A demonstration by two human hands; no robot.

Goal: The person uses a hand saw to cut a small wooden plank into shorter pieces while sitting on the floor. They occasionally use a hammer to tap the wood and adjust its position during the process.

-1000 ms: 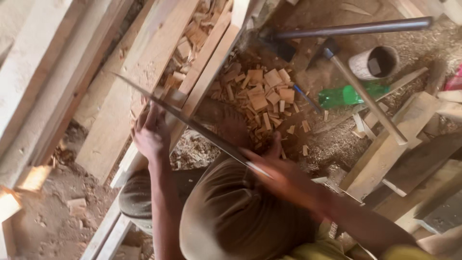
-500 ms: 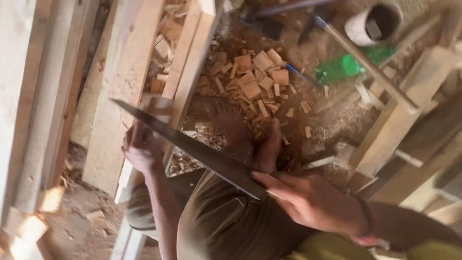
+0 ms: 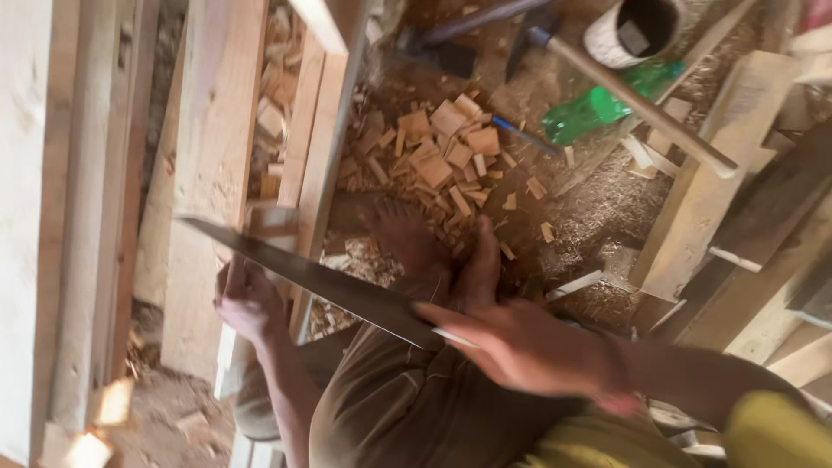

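Note:
My right hand (image 3: pixel 529 347) grips the handle end of a long handsaw (image 3: pixel 312 273). Its dark blade slants up to the left across a narrow wooden plank (image 3: pixel 325 147). My left hand (image 3: pixel 247 303) is closed on the plank's near part, just below the blade. The saw's handle is hidden inside my fingers. My knees in brown trousers (image 3: pixel 407 407) fill the bottom of the view. My bare feet (image 3: pixel 416 247) rest on sawdust beyond them.
Wide pale boards (image 3: pixel 204 173) lie at the left. A pile of small wood offcuts (image 3: pixel 442 156) covers the ground ahead. Further right are a green bottle (image 3: pixel 598 108), a white bucket (image 3: pixel 637 30), a hammer with a long handle (image 3: pixel 641 104) and stacked timber (image 3: pixel 719 173).
The saw blade has slid lower and leftward across the plank, with my right hand following. The view has swung, so the boards now run more upright. My left hand stays on the plank.

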